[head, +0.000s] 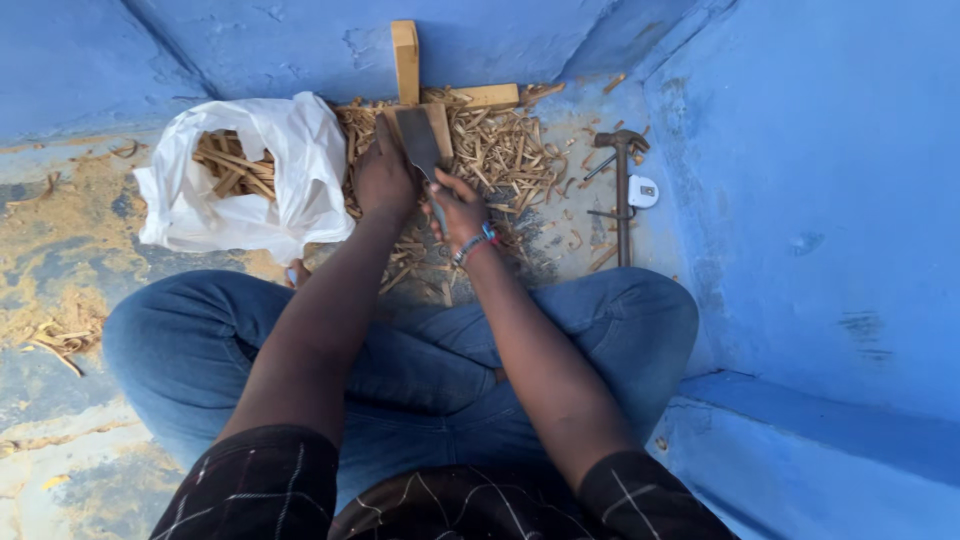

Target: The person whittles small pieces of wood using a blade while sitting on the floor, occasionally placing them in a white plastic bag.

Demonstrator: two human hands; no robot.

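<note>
Denim knees frame the work. Right hand (458,212) is clenched on the handle of a blade (420,145), whose long axis runs away from the body, tip far. Left hand (385,178) grips the wood block (437,125) beside it. Best keep those fingers behind the edge. Beyond lie shavings (500,150); a hammer (622,180) rests right.

Around you, the walls (820,180) are painted bright blue, and the floor (60,250) is blue worn to sandy yellow. Your jeans (420,380) are mid-blue, your sleeves (260,490) black with thin pale checks. The bag (300,170) is white, the wood shavings (500,150) tan.
</note>
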